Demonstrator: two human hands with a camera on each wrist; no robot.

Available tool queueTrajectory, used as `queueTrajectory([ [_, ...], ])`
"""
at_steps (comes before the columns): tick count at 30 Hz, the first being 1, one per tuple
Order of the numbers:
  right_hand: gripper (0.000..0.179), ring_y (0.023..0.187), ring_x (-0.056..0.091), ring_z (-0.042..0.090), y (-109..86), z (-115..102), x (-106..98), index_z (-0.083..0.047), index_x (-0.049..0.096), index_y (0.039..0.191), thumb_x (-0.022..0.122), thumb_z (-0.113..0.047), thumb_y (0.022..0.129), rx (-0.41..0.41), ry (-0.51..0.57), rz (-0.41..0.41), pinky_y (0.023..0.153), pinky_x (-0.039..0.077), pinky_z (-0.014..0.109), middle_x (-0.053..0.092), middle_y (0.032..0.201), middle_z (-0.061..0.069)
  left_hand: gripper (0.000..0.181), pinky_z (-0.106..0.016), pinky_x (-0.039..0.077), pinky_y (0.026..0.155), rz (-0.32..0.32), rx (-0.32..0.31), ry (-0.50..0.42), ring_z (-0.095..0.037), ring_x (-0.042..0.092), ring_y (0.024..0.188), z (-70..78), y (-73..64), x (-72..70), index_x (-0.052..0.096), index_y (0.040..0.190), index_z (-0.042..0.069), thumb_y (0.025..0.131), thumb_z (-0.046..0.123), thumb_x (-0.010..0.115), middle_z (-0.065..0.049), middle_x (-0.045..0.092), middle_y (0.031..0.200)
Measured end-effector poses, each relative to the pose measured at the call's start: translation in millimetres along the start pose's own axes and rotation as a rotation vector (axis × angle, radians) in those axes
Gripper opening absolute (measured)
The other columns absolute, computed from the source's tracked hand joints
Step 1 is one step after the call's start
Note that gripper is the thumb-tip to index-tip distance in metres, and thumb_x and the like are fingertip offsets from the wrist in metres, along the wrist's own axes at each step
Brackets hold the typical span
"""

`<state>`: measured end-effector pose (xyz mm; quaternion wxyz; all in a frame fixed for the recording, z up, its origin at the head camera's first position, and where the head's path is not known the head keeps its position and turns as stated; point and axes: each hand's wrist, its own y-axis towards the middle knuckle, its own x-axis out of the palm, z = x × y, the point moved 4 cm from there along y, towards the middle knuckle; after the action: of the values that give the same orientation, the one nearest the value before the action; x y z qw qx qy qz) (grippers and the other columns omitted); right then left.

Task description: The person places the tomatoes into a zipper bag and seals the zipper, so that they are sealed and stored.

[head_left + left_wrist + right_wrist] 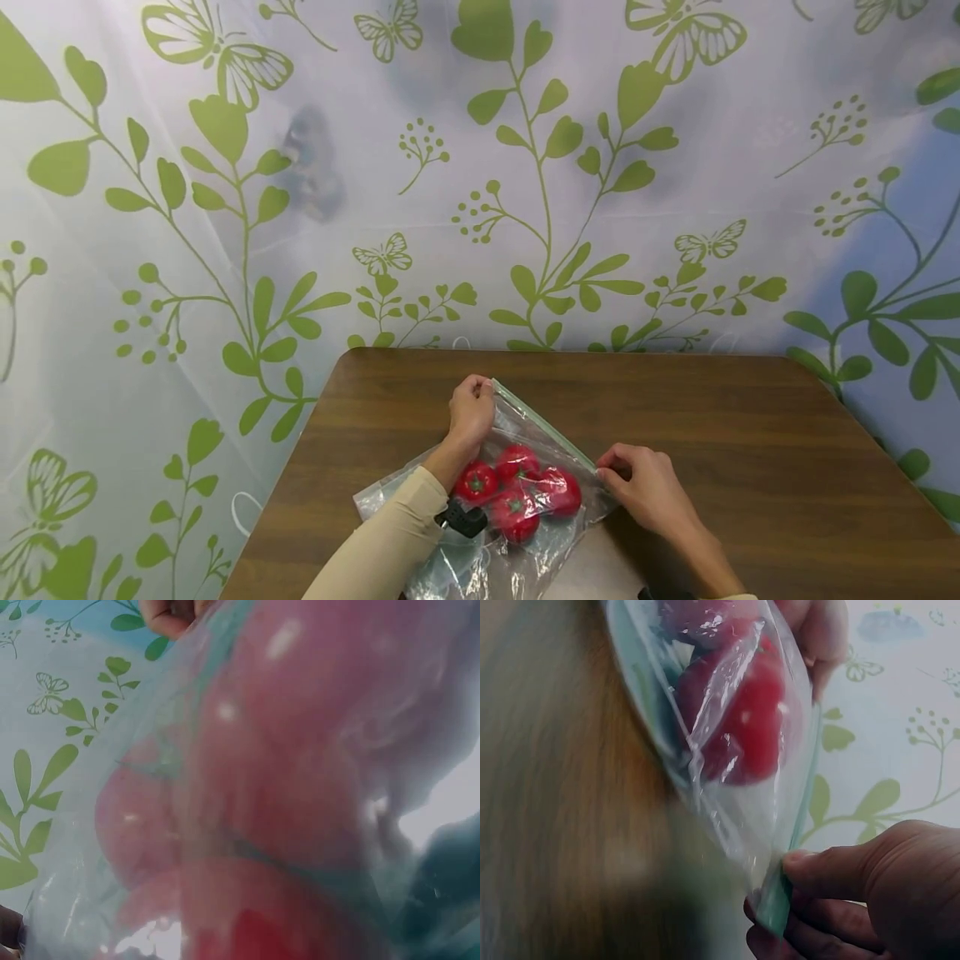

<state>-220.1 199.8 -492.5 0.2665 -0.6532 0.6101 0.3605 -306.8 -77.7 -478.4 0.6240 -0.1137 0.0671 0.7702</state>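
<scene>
A clear zip bag (540, 542) with a green zip strip (543, 427) lies across the front of the table. Inside it sit several red, round tomatoes (517, 508) with green tops, blurred behind the plastic in the left wrist view. My left hand (472, 412) grips the far end of the strip at the bag's upper corner. At the near end, my right hand (648, 487) pinches the other corner; the right wrist view shows thumb and fingers (832, 874) on the green strip. Between the hands the strip runs straight and slanted.
The brown wooden table (750, 425) extends behind and right of the bag. A curtain (420, 208) with green leaves and butterflies hangs beyond its back edge. A black strap (465, 518) on the left wrist overlaps the bag. A pale patch (592, 567) shows below the bag.
</scene>
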Motion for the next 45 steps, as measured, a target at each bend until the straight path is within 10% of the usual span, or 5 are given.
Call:
queueTrajectory([
  [25,0.012,0.069,0.059,0.001,22.2,35,-29,-0.021,0.079,0.091,0.085,-0.012,0.095,-0.159,-0.114,0.002,0.065,0.050,0.028,0.073,0.079,-0.013,0.020,-0.029,0.045,0.072,0.070,-0.043,-0.086,-0.020,0.056,0.086,-2.4,2.3,4.2,0.069,0.108,0.003,0.113,0.016,0.055,-0.008,0.063,0.095],
  [45,0.006,0.090,0.075,0.025,71.9,53,-12,-0.010,0.081,0.103,0.078,-0.012,0.099,-0.070,-0.073,0.125,0.083,0.060,0.053,0.082,0.096,0.004,0.048,-0.061,0.042,0.120,0.003,-0.206,-0.130,-0.043,0.052,0.136,-16.1,14.7,10.1,0.051,0.140,-0.005,0.099,0.021,0.055,-0.026,0.055,0.144],
])
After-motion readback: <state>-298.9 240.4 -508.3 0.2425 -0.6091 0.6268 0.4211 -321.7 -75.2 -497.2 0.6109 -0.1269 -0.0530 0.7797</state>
